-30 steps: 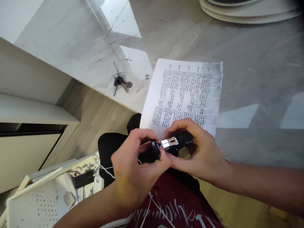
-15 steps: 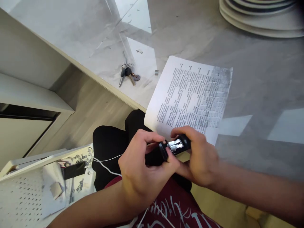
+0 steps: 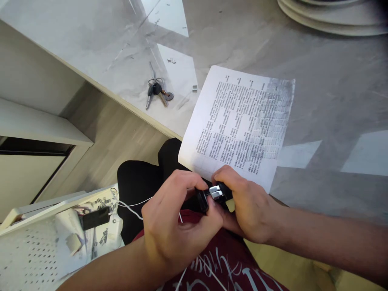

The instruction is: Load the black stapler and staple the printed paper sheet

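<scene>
Your left hand and right hand pinch the black stapler (likely light and stiff), best gripped by its dark ends.

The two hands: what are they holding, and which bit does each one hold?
A black gadget with a shiny metal part. The left hand pinches one black end; the right hand grips the other, past the metal.

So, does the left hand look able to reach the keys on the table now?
Probably yes: nothing covers the keys, and they lie near the edge of the table. However, the left hand grips a black object, so it may need to let go first.
</scene>
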Action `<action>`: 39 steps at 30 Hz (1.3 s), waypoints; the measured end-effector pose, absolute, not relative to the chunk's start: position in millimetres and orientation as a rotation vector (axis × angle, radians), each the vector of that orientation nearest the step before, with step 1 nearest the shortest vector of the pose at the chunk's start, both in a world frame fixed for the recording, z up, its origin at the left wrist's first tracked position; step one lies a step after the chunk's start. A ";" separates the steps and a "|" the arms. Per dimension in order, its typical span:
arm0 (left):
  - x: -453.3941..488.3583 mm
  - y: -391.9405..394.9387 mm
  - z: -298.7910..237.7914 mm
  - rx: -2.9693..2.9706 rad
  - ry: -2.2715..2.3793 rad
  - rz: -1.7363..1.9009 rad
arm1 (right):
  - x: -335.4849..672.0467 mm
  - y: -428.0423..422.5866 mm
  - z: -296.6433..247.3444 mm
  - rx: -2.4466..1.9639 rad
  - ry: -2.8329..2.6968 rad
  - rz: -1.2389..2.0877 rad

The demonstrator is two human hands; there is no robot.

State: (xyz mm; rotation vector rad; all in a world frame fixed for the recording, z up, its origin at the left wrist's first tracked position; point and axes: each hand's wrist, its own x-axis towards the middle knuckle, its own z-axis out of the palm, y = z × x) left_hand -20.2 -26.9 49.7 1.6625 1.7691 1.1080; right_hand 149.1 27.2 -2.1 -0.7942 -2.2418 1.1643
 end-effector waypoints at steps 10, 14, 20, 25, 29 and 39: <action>-27.5 -25.6 51.7 1.908 1.795 0.997 | 149.4 25.9 -7.8 -0.811 -2.249 1.123; -31.9 -30.8 49.7 1.866 1.762 0.974 | 149.2 26.5 -11.7 -0.694 -2.256 1.107; -33.6 -30.5 52.8 1.831 1.735 0.928 | 146.5 27.5 -9.2 -0.596 -2.297 1.115; -30.5 -28.6 53.1 1.854 1.774 0.896 | 145.6 28.7 -10.9 -0.506 -2.256 1.044; -31.5 -34.4 50.9 1.954 1.799 0.863 | 146.6 29.5 -12.7 -0.536 -2.274 1.080; -33.8 -33.7 49.8 2.048 1.780 0.828 | 145.6 30.2 -8.0 -0.649 -2.255 1.293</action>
